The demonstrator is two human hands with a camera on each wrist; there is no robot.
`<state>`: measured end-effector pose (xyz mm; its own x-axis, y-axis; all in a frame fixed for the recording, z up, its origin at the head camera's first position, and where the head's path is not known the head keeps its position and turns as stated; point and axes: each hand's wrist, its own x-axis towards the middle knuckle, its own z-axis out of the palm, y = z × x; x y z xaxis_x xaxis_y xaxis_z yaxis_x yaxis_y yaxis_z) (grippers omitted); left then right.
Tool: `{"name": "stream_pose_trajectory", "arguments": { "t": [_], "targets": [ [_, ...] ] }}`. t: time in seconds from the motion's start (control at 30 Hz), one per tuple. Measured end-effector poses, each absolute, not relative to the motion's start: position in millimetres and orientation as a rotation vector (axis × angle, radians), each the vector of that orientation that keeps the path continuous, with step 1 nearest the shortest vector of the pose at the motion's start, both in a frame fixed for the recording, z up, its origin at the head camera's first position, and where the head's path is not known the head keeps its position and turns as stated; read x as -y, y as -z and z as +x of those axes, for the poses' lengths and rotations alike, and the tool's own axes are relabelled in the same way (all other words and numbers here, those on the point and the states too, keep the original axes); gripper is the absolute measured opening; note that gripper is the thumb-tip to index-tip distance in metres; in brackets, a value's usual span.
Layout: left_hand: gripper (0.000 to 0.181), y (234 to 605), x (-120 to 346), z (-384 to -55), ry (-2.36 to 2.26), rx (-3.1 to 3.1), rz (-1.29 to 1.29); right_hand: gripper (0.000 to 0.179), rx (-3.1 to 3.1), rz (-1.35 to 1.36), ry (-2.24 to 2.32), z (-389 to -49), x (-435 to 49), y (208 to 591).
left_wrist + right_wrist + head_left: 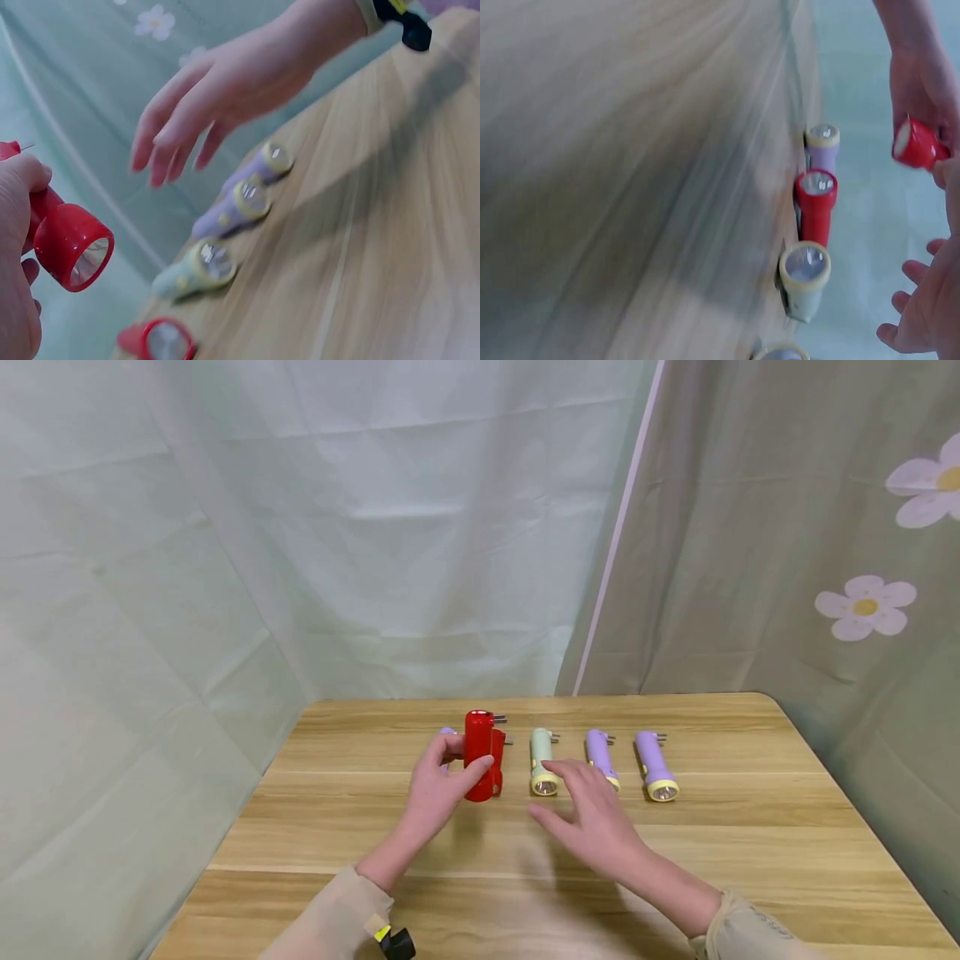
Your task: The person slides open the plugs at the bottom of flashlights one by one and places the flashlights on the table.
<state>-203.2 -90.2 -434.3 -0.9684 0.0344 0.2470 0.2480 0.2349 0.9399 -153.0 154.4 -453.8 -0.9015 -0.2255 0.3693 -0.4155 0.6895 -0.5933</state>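
My left hand point(437, 785) holds a red flashlight point(477, 750) above the table, its two plug prongs pointing right. In the left wrist view the lamp end of this flashlight point(71, 244) faces down and to the right. Behind it lies a second red flashlight point(498, 768), partly covered. A purple flashlight point(447, 731) is mostly hidden by the left hand. Over the table my right hand point(596, 818) hovers with fingers spread and nothing in its grasp. Nearest to it are a pale green flashlight point(541, 752) and a purple flashlight point(597, 748), whose lower part it partly covers.
Another purple flashlight point(654, 762) with a yellow rim lies at the right end of the row. The flashlights lie side by side on a wooden table point(750, 827), lamp ends towards me. Behind the table hangs a pale curtain point(450, 527).
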Motion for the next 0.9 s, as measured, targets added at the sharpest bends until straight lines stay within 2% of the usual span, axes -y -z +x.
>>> {"name": "stream_pose_trajectory", "arguments": {
  "t": [0.23,0.5,0.9],
  "targets": [
    [0.046,433.0,133.3,-214.1,1.690,2.471,-0.126,0.071,2.654,0.655,-0.750,-156.0,-172.7,453.0],
    [0.053,437.4,177.4,-240.4,1.446,2.619,-0.019,0.069,2.660,0.700,-0.641,-157.1,-182.5,454.9],
    [0.057,458.7,214.5,-279.6,1.174,2.876,0.127,0.069,2.733,0.781,-0.482,-155.3,-177.9,463.8]
  ]
}}
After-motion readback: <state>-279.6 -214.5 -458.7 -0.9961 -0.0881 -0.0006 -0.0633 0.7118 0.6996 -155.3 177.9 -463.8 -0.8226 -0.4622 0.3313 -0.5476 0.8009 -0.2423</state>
